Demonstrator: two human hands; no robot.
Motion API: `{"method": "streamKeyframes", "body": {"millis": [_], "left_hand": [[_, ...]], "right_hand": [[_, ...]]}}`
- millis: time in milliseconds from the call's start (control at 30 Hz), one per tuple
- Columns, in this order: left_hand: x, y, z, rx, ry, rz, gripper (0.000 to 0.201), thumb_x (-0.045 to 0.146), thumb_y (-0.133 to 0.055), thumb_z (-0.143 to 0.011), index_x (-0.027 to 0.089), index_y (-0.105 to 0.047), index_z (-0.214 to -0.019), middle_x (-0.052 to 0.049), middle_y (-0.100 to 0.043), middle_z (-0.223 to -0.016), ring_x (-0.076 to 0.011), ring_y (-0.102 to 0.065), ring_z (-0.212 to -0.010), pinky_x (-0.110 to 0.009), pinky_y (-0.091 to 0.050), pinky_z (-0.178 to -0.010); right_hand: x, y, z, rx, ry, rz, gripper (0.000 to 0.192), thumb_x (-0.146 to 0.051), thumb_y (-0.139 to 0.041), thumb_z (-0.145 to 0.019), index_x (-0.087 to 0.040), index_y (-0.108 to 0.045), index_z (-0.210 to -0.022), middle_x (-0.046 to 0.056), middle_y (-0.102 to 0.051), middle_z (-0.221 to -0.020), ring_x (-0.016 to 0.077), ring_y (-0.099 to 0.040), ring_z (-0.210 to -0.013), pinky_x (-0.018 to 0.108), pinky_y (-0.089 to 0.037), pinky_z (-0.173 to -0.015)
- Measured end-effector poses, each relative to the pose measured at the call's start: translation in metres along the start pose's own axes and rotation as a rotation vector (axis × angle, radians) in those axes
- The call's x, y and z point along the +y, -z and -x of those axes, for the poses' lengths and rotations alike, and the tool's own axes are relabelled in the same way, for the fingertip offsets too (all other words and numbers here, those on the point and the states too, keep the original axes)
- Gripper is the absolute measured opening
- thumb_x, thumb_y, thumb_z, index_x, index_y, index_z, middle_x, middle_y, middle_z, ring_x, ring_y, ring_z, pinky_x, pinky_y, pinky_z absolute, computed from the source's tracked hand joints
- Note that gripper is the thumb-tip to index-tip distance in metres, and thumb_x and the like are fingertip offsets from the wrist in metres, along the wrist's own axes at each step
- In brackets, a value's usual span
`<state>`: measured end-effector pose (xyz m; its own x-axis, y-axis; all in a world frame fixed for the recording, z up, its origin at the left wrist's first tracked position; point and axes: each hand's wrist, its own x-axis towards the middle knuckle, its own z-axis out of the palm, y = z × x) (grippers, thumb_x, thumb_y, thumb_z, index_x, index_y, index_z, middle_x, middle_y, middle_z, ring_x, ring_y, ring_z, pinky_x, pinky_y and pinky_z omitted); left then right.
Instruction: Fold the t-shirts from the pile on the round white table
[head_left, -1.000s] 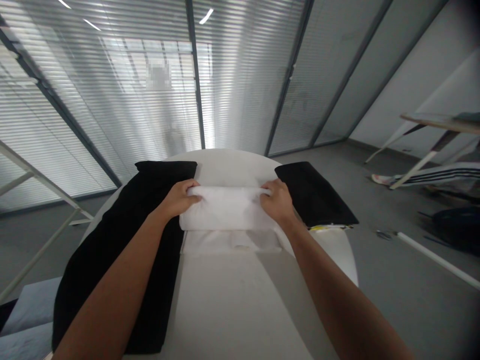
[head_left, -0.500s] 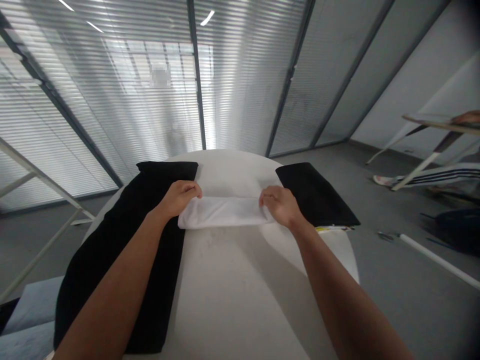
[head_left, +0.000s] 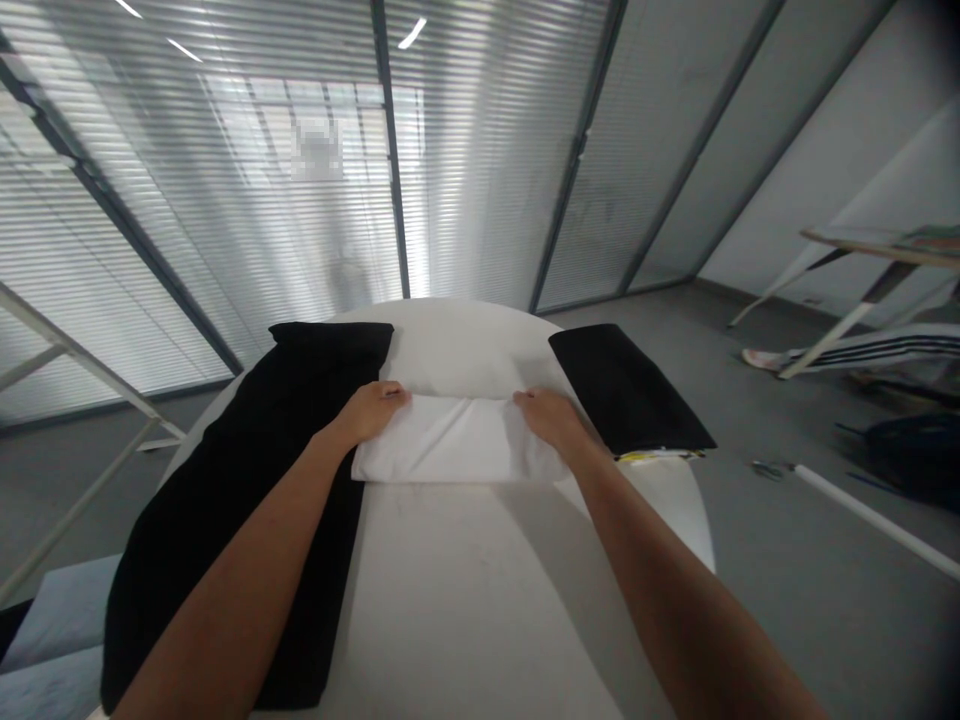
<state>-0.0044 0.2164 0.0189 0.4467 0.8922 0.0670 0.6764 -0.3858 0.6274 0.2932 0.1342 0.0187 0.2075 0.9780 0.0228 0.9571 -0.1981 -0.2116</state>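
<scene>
A folded white cloth lies across the middle of the round white table. My left hand is closed on its far left corner, thumb and fingers pinched together. At the far right corner my right hand grips the same cloth, fingers curled. A faint diagonal crease runs over the cloth between them. Under my left forearm a long black cloth spreads along the table's left side. To the right of my right hand lies a folded black piece, with something yellow and white showing at its near edge.
Glass partitions with blinds stand behind the table. On the right are another table, a person's striped trouser leg and a white pole near the floor. A metal frame stands at left, with light grey sheets below.
The white cloth now reaches nearer to me and looks wider front to back. Both hands have dropped slightly and still hold its far corners.
</scene>
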Motion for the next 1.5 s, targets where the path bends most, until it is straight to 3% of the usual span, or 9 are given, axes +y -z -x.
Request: {"method": "streamKeyframes", "body": {"millis": [300,400,567,667,800,1067,1233,1367,1500], "left_hand": [[-0.008,0.004,0.001,0.072,0.016,0.024,0.039,0.05,-0.046,-0.085,0.019,-0.063,-0.068,-0.001,-0.059,-0.067,-0.0186,-0.055,-0.068,-0.031,-0.039,-0.065],[-0.012,0.004,0.001,0.061,0.037,0.058,0.04,0.052,-0.046,-0.084,0.019,-0.063,-0.069,-0.002,-0.059,-0.067,-0.0187,-0.055,-0.069,-0.03,-0.039,-0.064],[-0.016,0.011,0.003,0.007,0.141,0.292,0.039,0.055,-0.055,-0.077,0.017,-0.063,-0.07,-0.001,-0.058,-0.065,-0.0166,-0.053,-0.062,-0.029,-0.038,-0.059],[-0.014,0.02,0.008,-0.07,0.113,0.403,0.034,0.051,-0.061,-0.072,0.017,-0.062,-0.071,0.0,-0.058,-0.067,-0.0146,-0.052,-0.061,-0.027,-0.038,-0.058],[-0.009,0.028,0.012,-0.165,0.062,0.372,0.034,0.049,-0.066,-0.07,0.017,-0.062,-0.076,0.0,-0.058,-0.072,-0.0144,-0.053,-0.063,-0.027,-0.038,-0.058],[-0.006,0.021,0.009,-0.127,0.136,0.438,0.041,0.058,-0.061,-0.073,0.017,-0.058,-0.077,0.0,-0.057,-0.069,-0.0143,-0.052,-0.059,-0.027,-0.038,-0.056],[-0.013,0.02,0.005,0.004,0.045,0.107,0.036,0.054,-0.054,-0.08,0.018,-0.062,-0.084,-0.006,-0.065,-0.086,-0.0206,-0.059,-0.079,-0.031,-0.044,-0.07],[-0.001,0.026,0.006,0.175,0.082,-0.264,0.025,0.043,-0.05,-0.085,0.023,-0.065,-0.09,-0.007,-0.068,-0.092,-0.0232,-0.061,-0.087,-0.033,-0.043,-0.077],[0.029,0.01,0.011,0.22,-0.095,-0.392,0.036,0.039,-0.039,-0.093,0.02,-0.065,-0.109,-0.011,-0.066,-0.11,-0.0256,-0.058,-0.103,-0.038,-0.041,-0.09]], "right_hand": [[0.009,-0.003,-0.014,0.038,-0.24,-0.446,0.029,-0.033,-0.051,-0.091,-0.014,-0.072,-0.093,0.011,-0.074,-0.09,0.0179,-0.067,-0.077,0.025,-0.046,-0.066],[0.01,-0.003,-0.012,0.045,-0.221,-0.406,0.034,-0.038,-0.05,-0.092,-0.013,-0.072,-0.093,0.01,-0.073,-0.085,0.0183,-0.067,-0.074,0.025,-0.044,-0.064],[0.007,0.004,-0.009,0.03,-0.162,-0.324,0.037,-0.035,-0.044,-0.095,-0.012,-0.072,-0.09,0.015,-0.073,-0.097,0.0214,-0.067,-0.092,0.027,-0.044,-0.076],[0.004,0.007,-0.008,0.023,-0.131,-0.282,0.042,-0.033,-0.034,-0.099,-0.011,-0.07,-0.096,0.018,-0.071,-0.104,0.0222,-0.066,-0.098,0.028,-0.045,-0.081],[0.003,0.005,-0.007,0.053,-0.099,-0.266,0.047,-0.031,-0.027,-0.101,-0.01,-0.069,-0.098,0.02,-0.07,-0.105,0.0231,-0.066,-0.1,0.03,-0.046,-0.084],[0.01,0.003,-0.012,0.072,-0.143,-0.205,0.057,-0.035,-0.022,-0.102,-0.006,-0.071,-0.1,0.023,-0.07,-0.106,0.0246,-0.066,-0.106,0.029,-0.045,-0.088],[0.007,0.001,-0.006,0.094,-0.169,-0.13,0.048,-0.036,-0.029,-0.101,-0.008,-0.068,-0.102,0.022,-0.07,-0.103,0.0269,-0.067,-0.101,0.032,-0.045,-0.086],[-0.007,0.008,0.007,0.299,-0.221,-0.066,0.038,-0.035,-0.032,-0.099,-0.015,-0.062,-0.11,0.017,-0.07,-0.103,0.0271,-0.065,-0.097,0.035,-0.046,-0.082],[-0.028,0.009,0.02,0.42,0.119,-0.086,0.038,-0.036,-0.035,-0.099,-0.016,-0.057,-0.121,0.013,-0.065,-0.12,0.0261,-0.055,-0.116,0.038,-0.04,-0.098]]}}
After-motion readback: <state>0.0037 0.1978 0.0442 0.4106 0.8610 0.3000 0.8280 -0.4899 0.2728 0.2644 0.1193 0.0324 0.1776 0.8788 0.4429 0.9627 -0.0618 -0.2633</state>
